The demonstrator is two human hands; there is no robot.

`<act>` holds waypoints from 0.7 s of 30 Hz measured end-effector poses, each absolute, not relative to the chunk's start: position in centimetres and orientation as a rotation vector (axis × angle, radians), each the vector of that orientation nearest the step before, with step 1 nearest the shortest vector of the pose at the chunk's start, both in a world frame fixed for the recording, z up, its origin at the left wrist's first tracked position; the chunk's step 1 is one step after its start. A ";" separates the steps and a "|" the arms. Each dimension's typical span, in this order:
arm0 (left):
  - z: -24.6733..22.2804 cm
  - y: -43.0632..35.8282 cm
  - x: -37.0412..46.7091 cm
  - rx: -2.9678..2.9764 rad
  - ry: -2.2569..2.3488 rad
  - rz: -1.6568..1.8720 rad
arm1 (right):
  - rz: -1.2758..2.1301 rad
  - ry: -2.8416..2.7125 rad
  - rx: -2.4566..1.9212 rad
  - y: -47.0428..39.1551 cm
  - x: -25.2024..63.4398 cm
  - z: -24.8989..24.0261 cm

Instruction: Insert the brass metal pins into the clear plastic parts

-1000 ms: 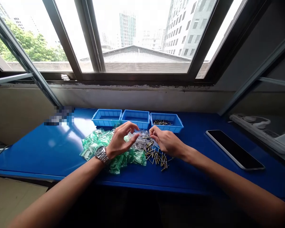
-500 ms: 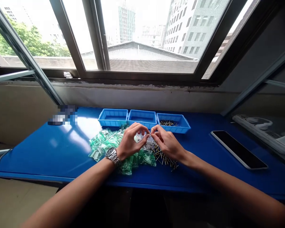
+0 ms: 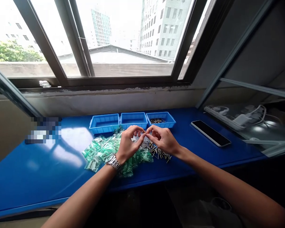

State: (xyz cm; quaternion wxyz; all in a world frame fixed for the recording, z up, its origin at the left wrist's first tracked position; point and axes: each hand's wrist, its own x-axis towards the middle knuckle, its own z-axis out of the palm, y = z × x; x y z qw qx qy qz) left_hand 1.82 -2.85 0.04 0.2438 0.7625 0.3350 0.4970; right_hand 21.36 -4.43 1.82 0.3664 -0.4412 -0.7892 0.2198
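My left hand (image 3: 130, 142), with a metal watch (image 3: 114, 161) on its wrist, is closed in a pinch of thumb and forefinger. Its fingertips meet those of my right hand (image 3: 162, 139), which pinches too. Whatever lies between them is too small to make out. Beneath and left of my hands spreads a heap of small green plastic packets (image 3: 101, 151). Some clear packets (image 3: 144, 144) show behind the fingers. Under my right hand lies a loose pile of thin black and gold pins (image 3: 159, 153).
Three joined blue trays stand behind my hands; the right tray (image 3: 161, 125) holds more dark pins (image 3: 156, 120). A phone (image 3: 211, 133) lies to the right on the blue table (image 3: 68, 171). Farther right are white cables and a charger (image 3: 242, 119). A blurred-out item (image 3: 42, 130) sits at left.
The camera view has turned to the right, so the window, trays and phone appear farther left. My hands still meet fingertip to fingertip above the heap.
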 end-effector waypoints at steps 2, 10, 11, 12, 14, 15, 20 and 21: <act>0.1 -2.7 1.7 2.074 0.926 1.364 | 0.564 -2.032 -1.120 -4.1 21.5 2.0; -0.2 -2.2 1.3 2.146 1.066 1.358 | 0.611 -2.141 -0.997 -1.5 22.0 1.4; -0.1 -2.2 1.4 2.165 1.068 1.321 | 0.614 -2.140 -0.991 -1.4 22.1 1.3; -0.1 -2.2 1.4 2.174 1.070 1.312 | 0.620 -2.129 -0.991 -1.4 22.3 1.2; 0.0 -2.2 1.5 2.190 1.070 1.295 | 0.639 -2.092 -1.005 -1.6 22.5 1.1; 0.1 -2.2 1.5 2.196 1.062 1.288 | 0.647 -2.077 -1.013 -1.7 22.6 1.0; 0.2 -2.4 1.4 2.215 1.029 1.307 | 0.630 -2.103 -0.965 -1.7 22.4 0.4; 0.2 -2.5 1.4 2.208 1.032 1.321 | 0.611 -2.106 -0.945 -1.6 22.4 0.2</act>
